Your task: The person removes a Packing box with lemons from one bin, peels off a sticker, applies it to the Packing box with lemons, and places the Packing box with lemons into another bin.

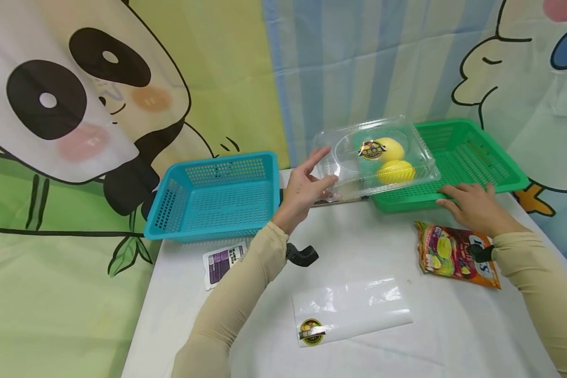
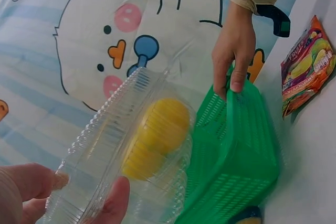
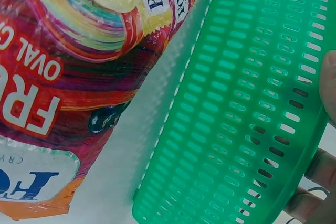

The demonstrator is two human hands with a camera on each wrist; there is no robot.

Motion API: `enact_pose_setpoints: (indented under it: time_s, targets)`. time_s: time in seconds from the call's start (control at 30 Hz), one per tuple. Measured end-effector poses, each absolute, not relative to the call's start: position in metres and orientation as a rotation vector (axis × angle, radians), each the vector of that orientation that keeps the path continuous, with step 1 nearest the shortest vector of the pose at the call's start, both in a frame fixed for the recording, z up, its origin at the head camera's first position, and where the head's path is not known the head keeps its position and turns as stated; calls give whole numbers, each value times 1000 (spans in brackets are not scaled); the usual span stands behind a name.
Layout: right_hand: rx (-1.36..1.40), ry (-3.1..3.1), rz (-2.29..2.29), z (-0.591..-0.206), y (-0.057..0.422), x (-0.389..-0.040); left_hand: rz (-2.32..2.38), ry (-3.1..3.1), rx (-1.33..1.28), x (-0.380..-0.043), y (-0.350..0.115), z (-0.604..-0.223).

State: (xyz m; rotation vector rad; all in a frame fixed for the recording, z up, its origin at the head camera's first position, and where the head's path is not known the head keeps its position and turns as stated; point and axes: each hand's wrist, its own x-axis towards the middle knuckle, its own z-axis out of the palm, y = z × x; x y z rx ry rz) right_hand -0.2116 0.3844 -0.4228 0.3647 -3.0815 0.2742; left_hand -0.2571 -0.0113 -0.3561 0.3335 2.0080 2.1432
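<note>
My left hand (image 1: 302, 194) holds a clear plastic clamshell box (image 1: 347, 157) by its left end, thumb and fingers pinching the edge. Two yellow oval fruits (image 2: 163, 129) lie together toward the far end of the box. It is raised and tilted, overlapping the left part of a green slotted basket (image 1: 401, 202) in the head view. With my right hand (image 1: 474, 207) I grip that basket's front rim, thumb on one side and fingers on the other, as the right wrist view shows. A red and orange candy bag (image 1: 453, 254) lies just in front of the basket.
At the left stands a blue slotted basket (image 1: 212, 232). A white and purple packet (image 1: 223, 264) lies before it, partly behind my left sleeve. A clear flat plastic piece with a round label (image 1: 354, 310) lies on the white table (image 1: 359, 357). A printed cartoon curtain hangs behind.
</note>
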Motion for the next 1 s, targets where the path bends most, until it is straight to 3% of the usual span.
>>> enact_pose_setpoints:
  time_s: [0.5, 1.0]
  targets:
    - [349, -3100, 276, -422, 381, -212, 2196, 1900, 406, -290, 62, -374]
    - [328, -3112, 294, -423, 381, -212, 2242, 1920, 278, -306, 128, -391]
